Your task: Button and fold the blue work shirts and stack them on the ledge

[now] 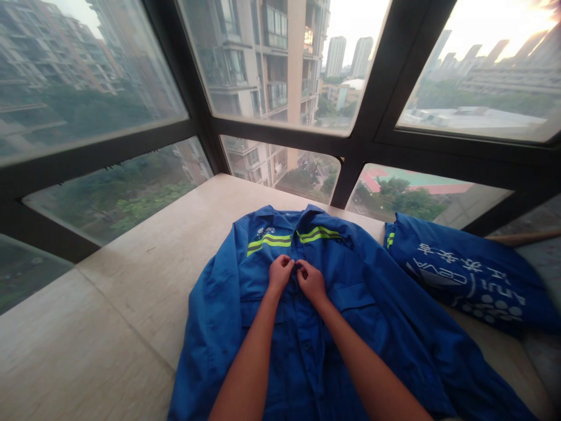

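A blue work jacket [359,275] with yellow-green reflective stripes across the chest lies spread, front side up, its collar toward the window. My left hand [281,272] pinches the edge of the front placket just below the stripes. Close to its right, my right hand [310,278] has its fingers pinched on the other edge of the placket. A small gap separates the two hands. Below them, dark buttons run down the front. The sleeves stretch out to either side.
Folded blue clothing [468,275] with white printing lies at the right, by a wooden stick [526,237]. The pale stone sill [109,316] extends left. Dark window frames [280,133] enclose the far side, with buildings and trees outside.
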Motion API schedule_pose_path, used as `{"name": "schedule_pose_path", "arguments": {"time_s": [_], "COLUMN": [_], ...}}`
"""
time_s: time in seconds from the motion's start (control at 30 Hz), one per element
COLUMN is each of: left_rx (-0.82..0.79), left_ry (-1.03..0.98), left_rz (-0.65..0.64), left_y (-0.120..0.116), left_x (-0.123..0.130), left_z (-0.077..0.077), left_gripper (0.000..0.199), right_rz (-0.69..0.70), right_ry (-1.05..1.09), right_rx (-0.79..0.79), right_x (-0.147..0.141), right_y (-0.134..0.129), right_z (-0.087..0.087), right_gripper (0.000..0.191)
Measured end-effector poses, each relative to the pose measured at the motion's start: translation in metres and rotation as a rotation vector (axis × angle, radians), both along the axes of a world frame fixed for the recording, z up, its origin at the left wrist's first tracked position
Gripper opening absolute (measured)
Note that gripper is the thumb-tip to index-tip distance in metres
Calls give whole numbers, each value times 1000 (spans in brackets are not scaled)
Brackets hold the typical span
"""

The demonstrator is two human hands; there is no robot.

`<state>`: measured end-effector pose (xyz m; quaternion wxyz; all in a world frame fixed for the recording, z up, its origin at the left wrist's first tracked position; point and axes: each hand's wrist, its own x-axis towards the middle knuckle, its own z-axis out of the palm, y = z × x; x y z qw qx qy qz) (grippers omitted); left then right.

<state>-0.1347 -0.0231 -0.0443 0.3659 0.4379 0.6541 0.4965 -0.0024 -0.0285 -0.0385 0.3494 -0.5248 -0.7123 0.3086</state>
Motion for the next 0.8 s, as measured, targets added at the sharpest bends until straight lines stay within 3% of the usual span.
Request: {"name": "schedule_pose_path", "arguments": {"time_s": [0.43, 0.67, 0.8], "left_rx": [96, 134, 144], "left_ry": [-64, -39, -15], "left_rz": [44, 73, 77], "left_y": [-3, -7, -9], "left_x": [0, 1, 2], "left_z": [-8, -8, -9], "left_gripper": [15, 16, 19], "right_rz": [-9, 38, 74], "right_ry": [-70, -189, -160], "right_rx": [-44, -118, -211], "right_x": [-2, -6, -6], "right_y": [1, 19, 33], "right_z": [9, 26, 25], "right_gripper": [30, 21, 19]}}
